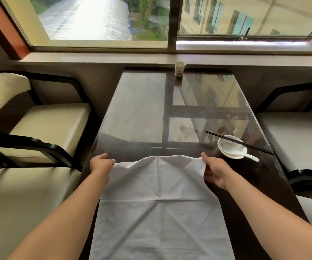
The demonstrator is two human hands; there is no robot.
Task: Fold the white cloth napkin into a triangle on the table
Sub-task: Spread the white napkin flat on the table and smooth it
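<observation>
Fingers [111,162] of the left hand [102,164] curl round the far left corner of the white cloth napkin [159,203] and grip it; the right hand [215,171] pinches the far right corner, thumb on top and fingers beneath the cloth, palm turned inward. Both forearms reach forward along the napkin's two side edges; the far edge runs between the hands and dips slightly at its middle. The napkin lies spread open and unfolded on the near part of the dark glass-topped table [142,109]; its near end runs out of view at the bottom; straight and diagonal creases meet near its centre. Right of the napkin, near the right hand but apart from it, stands a white bowl [219,145]; a white spoon [245,155] rests in it, handle over the rim; black chopsticks [215,135] lie across its top. A paper cup [180,69] stands upright at the table's far end, below the window [172,21]. Cream-cushioned chairs with black frames flank the table, one on the left [48,124], one on the right [292,136].
</observation>
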